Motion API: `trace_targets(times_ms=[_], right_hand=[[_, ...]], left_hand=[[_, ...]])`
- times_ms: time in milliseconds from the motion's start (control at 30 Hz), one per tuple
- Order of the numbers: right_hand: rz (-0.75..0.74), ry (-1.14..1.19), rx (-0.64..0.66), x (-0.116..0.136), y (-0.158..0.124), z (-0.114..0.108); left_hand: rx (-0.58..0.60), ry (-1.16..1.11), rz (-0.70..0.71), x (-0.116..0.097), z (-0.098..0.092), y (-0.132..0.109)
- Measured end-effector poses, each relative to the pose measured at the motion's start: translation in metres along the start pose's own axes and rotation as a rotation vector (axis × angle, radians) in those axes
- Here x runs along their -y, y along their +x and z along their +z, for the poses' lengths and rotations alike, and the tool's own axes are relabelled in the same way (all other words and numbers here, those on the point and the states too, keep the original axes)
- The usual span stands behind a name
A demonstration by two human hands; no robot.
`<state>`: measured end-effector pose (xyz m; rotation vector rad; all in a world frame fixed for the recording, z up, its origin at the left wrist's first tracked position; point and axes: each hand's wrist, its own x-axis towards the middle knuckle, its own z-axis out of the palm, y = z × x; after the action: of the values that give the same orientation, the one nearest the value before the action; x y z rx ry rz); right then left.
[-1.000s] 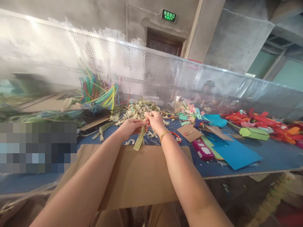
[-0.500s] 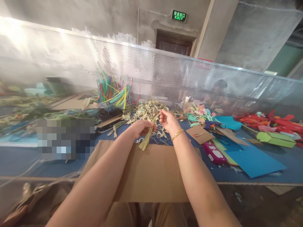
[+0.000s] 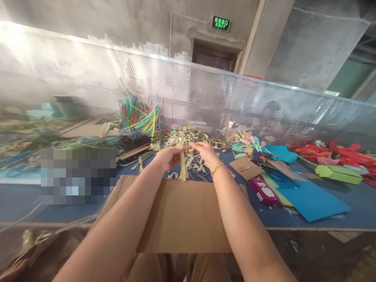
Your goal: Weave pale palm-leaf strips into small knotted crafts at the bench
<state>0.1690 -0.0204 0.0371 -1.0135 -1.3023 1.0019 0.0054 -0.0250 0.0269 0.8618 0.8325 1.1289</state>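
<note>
My left hand (image 3: 170, 158) pinches a pale green, dried husk strip (image 3: 183, 170) between thumb and fingers. The strip hangs down with its wider end just above the edge of a brown cardboard sheet (image 3: 185, 217) across my lap. Close by on the right, the bent fingers of my right hand (image 3: 206, 153) are drawn together in a pinch, its fingertips just beside the strip's upper end. Whatever they hold, if anything, is too small to make out. A gold chain bracelet (image 3: 216, 168) circles the right wrist. Behind both hands lies a heap of dried husk scraps (image 3: 190, 135).
Colourful pipe cleaners (image 3: 138, 113) stand at the back left. To the right are a purple box (image 3: 263, 190), a blue paper sheet (image 3: 319, 197), a green paper shape (image 3: 337, 174) and red pieces (image 3: 351, 154). A perforated metal screen (image 3: 176, 90) borders the table's far side.
My right hand has lowered and moved slightly left, its fingertips coming away from the strip's upper part. The strip, slanted before, now hangs nearly upright from my left hand.
</note>
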Motion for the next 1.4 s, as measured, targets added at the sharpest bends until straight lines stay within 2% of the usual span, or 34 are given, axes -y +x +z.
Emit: trace_targets(times_ms=[100,200,333,533,600,667,767,900,1100,1267,1400], right_hand=[[0.005,-0.024,0.178,-0.002,-0.003,0.005],[0.005,-0.02,0.266,-0.005,-0.002,0.005],[-0.036,-0.015,0.272,-0.006,0.002,0.006],[-0.405,-0.24,0.149,0.002,0.0,0.01],[-0.437,-0.256,0.129,0.003,-0.001,0.011],[-0.37,-0.201,0.083,0.001,-0.001,0.013],[-0.179,-0.048,0.025,-0.005,0.0,0.016],[-0.001,0.096,0.02,-0.01,0.002,0.018],[0.06,0.204,0.015,-0.013,0.006,0.02],[0.254,0.351,0.157,-0.014,0.005,0.019],[0.208,0.158,0.168,-0.011,-0.002,0.02]], left_hand=[[0.04,0.031,-0.029,0.001,0.002,-0.002],[0.078,0.054,-0.05,0.002,0.004,-0.005],[0.132,0.079,-0.066,0.003,0.005,-0.006],[0.059,0.1,-0.074,0.005,0.001,-0.003],[0.057,0.097,-0.056,0.006,0.002,-0.002],[0.084,0.083,-0.029,0.008,0.003,-0.001],[0.141,0.074,-0.017,0.01,0.005,-0.001],[0.119,0.109,-0.033,0.01,0.004,-0.002],[0.063,0.17,0.037,0.009,0.002,-0.002],[0.053,0.125,0.065,0.009,0.004,-0.002],[-0.097,-0.034,0.112,0.004,-0.001,0.001]])
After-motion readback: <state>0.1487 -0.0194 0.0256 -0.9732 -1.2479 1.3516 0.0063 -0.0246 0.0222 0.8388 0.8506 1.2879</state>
